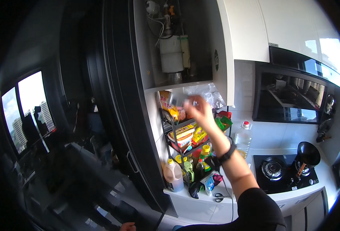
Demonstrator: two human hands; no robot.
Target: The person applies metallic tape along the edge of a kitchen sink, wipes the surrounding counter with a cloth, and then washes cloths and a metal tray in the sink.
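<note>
My right hand (200,111) is raised at the top tier of a black metal spice rack (173,127). At its fingertips is a clear, greyish container (179,99), blurred by motion; its exact kind is unclear. Close by on that tier stand a yellow and brown food packet (165,99) and a jar with reddish contents (181,113). Clear plastic bags (210,93) lie behind the hand. Only part of my left hand (128,226) shows, low at the bottom edge, and whether it holds anything is hidden.
Lower tiers hold a plastic tub (182,140) and several bottles. A large jug (173,176), scissors (220,197) and a cable (229,193) are on the counter. A gas hob (285,173) bears a wok (308,153). An open cabinet (199,57) hangs above; a dark sliding door (129,115) is left.
</note>
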